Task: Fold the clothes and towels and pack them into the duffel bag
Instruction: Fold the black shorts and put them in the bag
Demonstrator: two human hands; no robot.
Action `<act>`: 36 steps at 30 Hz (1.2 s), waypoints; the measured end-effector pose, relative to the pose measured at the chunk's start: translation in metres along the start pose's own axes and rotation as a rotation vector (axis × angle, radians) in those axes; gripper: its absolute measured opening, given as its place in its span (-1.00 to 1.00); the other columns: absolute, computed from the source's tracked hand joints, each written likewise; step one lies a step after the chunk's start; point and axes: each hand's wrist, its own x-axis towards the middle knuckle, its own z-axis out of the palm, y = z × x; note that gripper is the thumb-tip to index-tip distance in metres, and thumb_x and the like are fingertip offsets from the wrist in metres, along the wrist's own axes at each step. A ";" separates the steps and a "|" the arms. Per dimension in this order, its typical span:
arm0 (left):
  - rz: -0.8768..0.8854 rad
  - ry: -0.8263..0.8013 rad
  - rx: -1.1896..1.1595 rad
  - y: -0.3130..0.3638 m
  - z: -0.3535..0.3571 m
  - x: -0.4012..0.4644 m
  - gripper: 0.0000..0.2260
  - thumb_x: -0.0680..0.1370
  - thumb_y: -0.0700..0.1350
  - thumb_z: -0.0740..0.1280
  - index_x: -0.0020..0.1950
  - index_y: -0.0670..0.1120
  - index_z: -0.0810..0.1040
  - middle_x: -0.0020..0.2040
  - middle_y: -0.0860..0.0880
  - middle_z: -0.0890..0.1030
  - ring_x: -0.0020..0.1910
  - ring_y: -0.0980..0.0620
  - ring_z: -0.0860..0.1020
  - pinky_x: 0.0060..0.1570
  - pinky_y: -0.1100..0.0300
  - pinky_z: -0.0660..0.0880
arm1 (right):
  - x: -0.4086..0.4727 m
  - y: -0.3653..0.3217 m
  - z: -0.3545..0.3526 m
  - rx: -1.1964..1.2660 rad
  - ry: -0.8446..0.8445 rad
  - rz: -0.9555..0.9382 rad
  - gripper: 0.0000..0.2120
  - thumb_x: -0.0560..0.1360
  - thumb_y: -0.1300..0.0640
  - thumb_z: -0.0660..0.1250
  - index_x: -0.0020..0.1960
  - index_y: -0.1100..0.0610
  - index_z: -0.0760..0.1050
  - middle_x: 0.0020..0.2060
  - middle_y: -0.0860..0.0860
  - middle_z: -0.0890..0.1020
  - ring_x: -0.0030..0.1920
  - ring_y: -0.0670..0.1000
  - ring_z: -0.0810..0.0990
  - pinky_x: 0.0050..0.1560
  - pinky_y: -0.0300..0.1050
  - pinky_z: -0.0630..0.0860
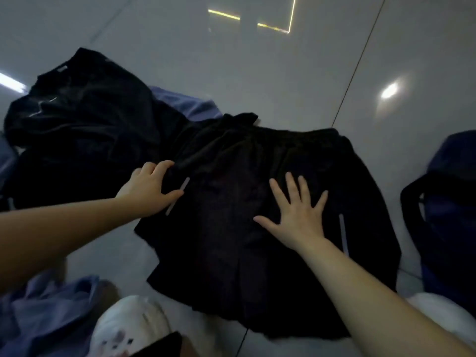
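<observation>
Indoor room, I read it as a home. Floor (257, 73) is large glossy pale tiles with thin dark grout lines, mirroring ceiling lights (one round spot, some strip lights). Clothes (77, 119) lie heaped straight on the tiles, beside a dark blue bag (448, 215). I see no furniture or walls from here.

We see the duffel bag (453, 215) cut off by the right edge, the blue cloth (38, 318) cropped at bottom left, and the dark pile (77, 130) too dim to distinguish
</observation>
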 end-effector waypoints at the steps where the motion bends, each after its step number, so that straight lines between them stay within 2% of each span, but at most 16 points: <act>1: 0.038 -0.007 0.018 -0.003 -0.003 -0.009 -0.33 0.51 0.19 0.32 0.52 0.10 0.09 0.40 -0.08 0.26 0.36 -0.14 0.28 0.23 -0.04 0.41 | -0.003 0.003 0.006 -0.015 -0.010 -0.002 -0.12 0.39 -0.55 -0.07 0.54 -0.16 -0.29 0.54 -0.02 -0.29 0.52 0.10 -0.34 0.38 0.46 -0.27; 4: 0.102 -0.145 -0.022 -0.012 -0.009 -0.031 -0.34 0.50 0.15 0.36 0.50 0.13 0.12 0.36 -0.05 0.33 0.25 -0.05 0.40 0.20 0.04 0.45 | -0.009 0.008 0.018 -0.057 -0.035 0.015 -0.11 0.37 -0.56 -0.15 0.53 -0.16 -0.35 0.54 -0.02 -0.31 0.52 0.09 -0.36 0.38 0.47 -0.25; 5: 0.082 -0.219 -0.049 -0.015 -0.006 -0.037 -0.32 0.49 0.14 0.38 0.50 0.13 0.12 0.35 -0.05 0.35 0.21 -0.03 0.44 0.19 0.07 0.46 | -0.011 0.009 0.019 -0.067 -0.035 0.020 -0.11 0.37 -0.56 -0.17 0.53 -0.16 -0.35 0.54 -0.02 -0.31 0.52 0.09 -0.36 0.38 0.47 -0.24; 7: -0.009 -0.287 -0.132 -0.021 0.006 -0.045 -0.24 0.44 0.13 0.44 0.52 0.11 0.10 0.39 -0.07 0.31 0.26 -0.05 0.43 0.22 0.09 0.43 | -0.014 0.004 0.019 -0.059 0.032 0.015 -0.12 0.38 -0.55 -0.17 0.54 -0.15 -0.32 0.55 0.00 -0.26 0.53 0.09 -0.32 0.38 0.47 -0.24; 10: -0.200 -0.171 -0.390 -0.023 0.033 -0.052 -0.12 0.36 0.12 0.52 0.53 0.07 0.09 0.46 -0.09 0.20 0.38 -0.11 0.33 0.31 0.04 0.35 | -0.025 -0.013 0.021 0.016 0.173 -0.077 -0.16 0.41 -0.52 -0.11 0.56 -0.15 -0.18 0.57 0.01 -0.13 0.55 0.10 -0.20 0.37 0.44 -0.29; 13: -0.355 -0.030 -0.678 -0.020 0.060 -0.062 -0.10 0.29 0.02 0.59 0.50 0.05 0.16 0.42 -0.11 0.19 0.36 -0.15 0.33 0.36 -0.02 0.32 | -0.033 -0.025 0.042 -0.021 0.079 -0.093 -0.17 0.39 -0.53 -0.18 0.53 -0.17 -0.29 0.56 -0.02 -0.20 0.54 0.06 -0.28 0.38 0.41 -0.35; 16: -0.421 0.030 -0.858 -0.015 0.076 -0.077 -0.13 0.28 -0.06 0.61 0.46 0.07 0.20 0.39 -0.09 0.19 0.29 -0.09 0.36 0.31 -0.01 0.36 | -0.034 -0.019 0.059 -0.065 0.100 -0.076 -0.18 0.43 -0.50 -0.16 0.56 -0.12 -0.14 0.57 0.04 -0.05 0.55 0.10 -0.16 0.40 0.44 -0.26; 20: -0.343 -0.015 -0.824 -0.019 0.085 -0.093 -0.10 0.31 -0.22 0.58 0.49 0.11 0.14 0.42 -0.06 0.12 -0.05 0.10 0.45 0.06 0.14 0.44 | -0.029 -0.017 0.061 -0.092 0.130 -0.089 -0.20 0.45 -0.48 -0.14 0.57 -0.09 -0.03 0.56 0.06 0.05 0.55 0.13 -0.05 0.40 0.45 -0.18; 23: -0.388 -0.031 -0.879 -0.029 0.092 -0.100 -0.08 0.33 -0.35 0.53 0.49 0.15 0.13 0.44 -0.06 0.10 -0.10 0.04 0.54 0.06 0.06 0.53 | -0.027 -0.018 0.060 -0.081 0.157 -0.077 -0.20 0.45 -0.48 -0.14 0.57 -0.09 -0.01 0.56 0.07 0.06 0.55 0.13 -0.04 0.41 0.45 -0.18; 25: -0.350 -0.050 -0.923 -0.035 0.096 -0.104 -0.06 0.33 -0.40 0.51 0.49 0.18 0.11 0.39 -0.06 0.18 -0.07 -0.05 0.59 -0.03 0.07 0.58 | -0.027 -0.018 0.060 -0.086 0.157 -0.080 -0.20 0.45 -0.48 -0.15 0.57 -0.09 -0.03 0.56 0.07 0.05 0.55 0.12 -0.05 0.41 0.44 -0.18; 27: -0.282 -0.059 -0.922 -0.041 0.094 -0.107 -0.08 0.37 -0.42 0.46 0.51 0.17 0.09 0.25 -0.03 0.35 -0.14 0.01 0.59 -0.21 0.25 0.55 | -0.028 -0.017 0.060 -0.094 0.153 -0.078 -0.20 0.44 -0.48 -0.16 0.57 -0.08 -0.04 0.56 0.07 0.05 0.55 0.12 -0.06 0.41 0.44 -0.19; 28: -0.276 -0.028 -0.921 -0.046 0.091 -0.105 -0.12 0.40 -0.43 0.43 0.51 0.14 0.10 0.17 -0.02 0.40 -0.17 0.06 0.58 -0.23 0.28 0.52 | -0.028 -0.016 0.060 -0.100 0.153 -0.071 -0.20 0.44 -0.48 -0.16 0.57 -0.09 -0.05 0.56 0.06 0.04 0.55 0.11 -0.07 0.41 0.43 -0.19; 31: -0.357 0.136 -0.939 -0.074 0.084 -0.097 -0.26 0.43 -0.45 0.38 0.49 0.03 0.20 0.07 -0.08 0.43 -0.21 0.10 0.53 -0.10 0.08 0.52 | -0.027 -0.016 0.061 -0.114 0.150 -0.062 -0.19 0.44 -0.49 -0.18 0.57 -0.10 -0.10 0.57 0.05 -0.01 0.55 0.09 -0.12 0.42 0.42 -0.20; 33: -0.353 0.100 -0.886 -0.088 0.086 -0.093 -0.32 0.42 -0.45 0.39 0.45 -0.04 0.27 0.02 -0.09 0.47 -0.20 0.03 0.53 0.00 -0.07 0.53 | -0.028 -0.015 0.060 -0.115 0.133 -0.058 -0.18 0.43 -0.50 -0.20 0.57 -0.10 -0.10 0.57 0.06 -0.02 0.55 0.10 -0.13 0.41 0.43 -0.19; 36: -0.299 -0.002 -0.836 -0.093 0.094 -0.091 -0.42 0.44 -0.44 0.37 0.41 -0.12 0.34 -0.11 -0.02 0.48 -0.11 -0.06 0.53 0.02 0.00 0.52 | -0.029 -0.017 0.055 -0.126 0.129 -0.059 -0.14 0.39 -0.53 -0.23 0.57 -0.11 -0.10 0.57 0.05 -0.06 0.55 0.11 -0.15 0.40 0.46 -0.19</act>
